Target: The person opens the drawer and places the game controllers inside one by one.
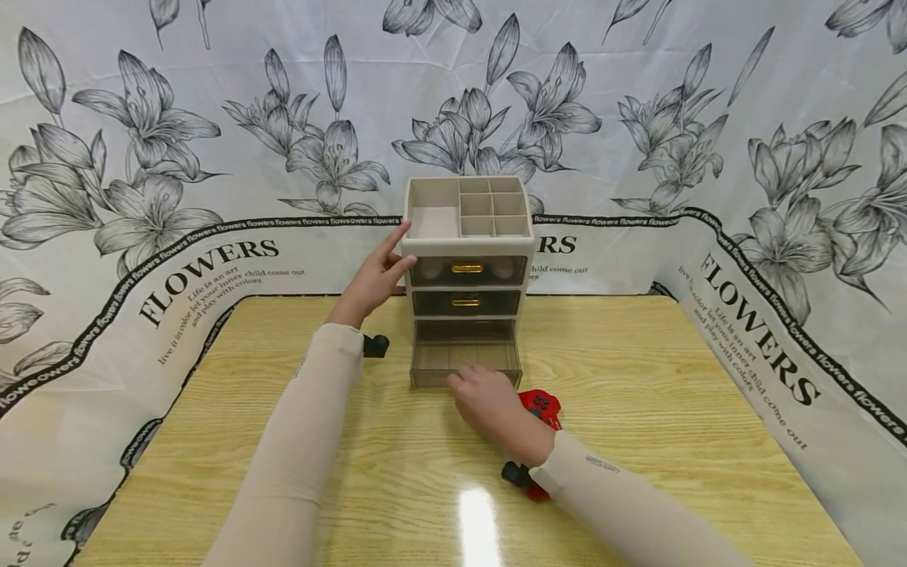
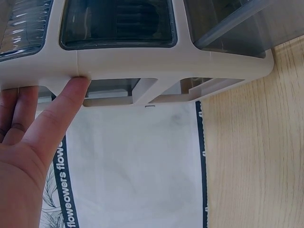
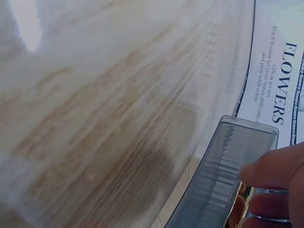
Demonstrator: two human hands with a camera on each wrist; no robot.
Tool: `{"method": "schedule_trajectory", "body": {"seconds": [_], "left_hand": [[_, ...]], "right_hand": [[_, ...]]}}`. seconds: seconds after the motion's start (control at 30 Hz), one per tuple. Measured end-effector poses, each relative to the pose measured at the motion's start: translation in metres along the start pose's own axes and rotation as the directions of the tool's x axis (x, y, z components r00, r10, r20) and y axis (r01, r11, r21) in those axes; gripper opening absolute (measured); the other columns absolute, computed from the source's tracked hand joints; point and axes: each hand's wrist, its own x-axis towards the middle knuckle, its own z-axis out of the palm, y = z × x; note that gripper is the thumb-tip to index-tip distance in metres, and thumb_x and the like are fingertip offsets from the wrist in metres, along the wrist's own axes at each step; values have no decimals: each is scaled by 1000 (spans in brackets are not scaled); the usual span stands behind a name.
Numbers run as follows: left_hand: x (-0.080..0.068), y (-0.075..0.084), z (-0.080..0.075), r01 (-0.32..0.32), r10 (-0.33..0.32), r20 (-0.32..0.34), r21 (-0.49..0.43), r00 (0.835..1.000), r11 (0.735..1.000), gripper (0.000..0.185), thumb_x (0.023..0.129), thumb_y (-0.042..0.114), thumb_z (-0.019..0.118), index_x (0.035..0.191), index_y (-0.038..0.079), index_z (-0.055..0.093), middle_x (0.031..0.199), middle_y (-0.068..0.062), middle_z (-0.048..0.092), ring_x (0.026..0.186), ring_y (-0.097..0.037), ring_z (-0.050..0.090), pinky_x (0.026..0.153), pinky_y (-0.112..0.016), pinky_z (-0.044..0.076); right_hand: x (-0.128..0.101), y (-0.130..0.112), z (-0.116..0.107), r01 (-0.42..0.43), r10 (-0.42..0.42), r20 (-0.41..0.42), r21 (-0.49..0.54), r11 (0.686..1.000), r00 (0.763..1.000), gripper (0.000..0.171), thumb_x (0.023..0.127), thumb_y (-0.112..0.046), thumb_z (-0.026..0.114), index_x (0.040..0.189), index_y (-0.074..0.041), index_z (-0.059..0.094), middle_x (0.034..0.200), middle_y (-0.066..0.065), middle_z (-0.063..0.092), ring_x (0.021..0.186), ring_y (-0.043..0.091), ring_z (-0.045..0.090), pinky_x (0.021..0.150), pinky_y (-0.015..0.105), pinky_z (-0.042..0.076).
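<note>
A beige desktop organizer point(image 1: 468, 247) with dark see-through drawers and gold handles stands toward the back of the table. Its bottom drawer point(image 1: 429, 379) is pulled out. My right hand point(image 1: 499, 409) holds that drawer at its front; in the right wrist view, the thumb lies on the drawer front point(image 3: 209, 175) and fingers curl at the gold handle point(image 3: 237, 209). My left hand point(image 1: 374, 282) rests against the organizer's left side with fingers spread. In the left wrist view, a fingertip touches the beige frame point(image 2: 142, 61).
A red object with black buttons point(image 1: 542, 403), like a game controller, lies right of the drawer, partly hidden by my right arm. A black knob-like piece point(image 1: 516, 473) shows beneath that wrist. Another black object point(image 1: 376, 346) lies by my left wrist. Flower-printed cloth point(image 1: 340, 157) surrounds the table.
</note>
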Motion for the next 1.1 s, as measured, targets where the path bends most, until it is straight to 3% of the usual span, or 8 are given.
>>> {"method": "schedule_trajectory", "body": {"seconds": [0.3,0.47,0.73,0.9,1.1], "left_hand": [[-1,2,0,-1,1,1,12,1000,1000,65,101,29,51,154,42,17,128,-21,53,120,-35,55,92,-50,55],[-1,2,0,3,-3,0,13,1000,1000,64,101,30,51,154,42,17,126,-20,53,120,-35,55,92,-49,55],[-1,1,0,9,-9,-2,10,1000,1000,64,101,30,51,153,45,17,127,-20,53,120,-34,54,92,-50,55],[-1,1,1,0,0,-9,19,1000,1000,64,101,29,51,154,44,18,124,-20,54,117,-33,55,91,-49,56],[0,0,2,-3,3,-12,28,1000,1000,64,101,29,51,154,42,17,121,-19,54,114,-32,56,91,-49,56]], "right_hand": [[-11,10,-3,-34,40,-102,58,998,994,14,75,-9,68,68,-16,58,63,-4,52,51,12,49,35,24,35],[-18,14,-11,-80,86,-73,75,994,994,20,74,-7,68,64,-16,52,59,-4,44,49,11,41,38,20,23],[-32,22,-19,-199,197,29,68,978,980,24,71,-24,84,82,-16,64,73,-3,62,63,17,59,40,29,46],[-40,29,-20,-257,251,68,87,963,966,28,73,-28,83,95,-17,70,86,-2,68,72,19,64,42,33,48],[-47,35,-26,-335,321,140,84,939,936,30,74,-29,79,100,-17,69,92,1,68,76,23,63,40,36,46]]}}
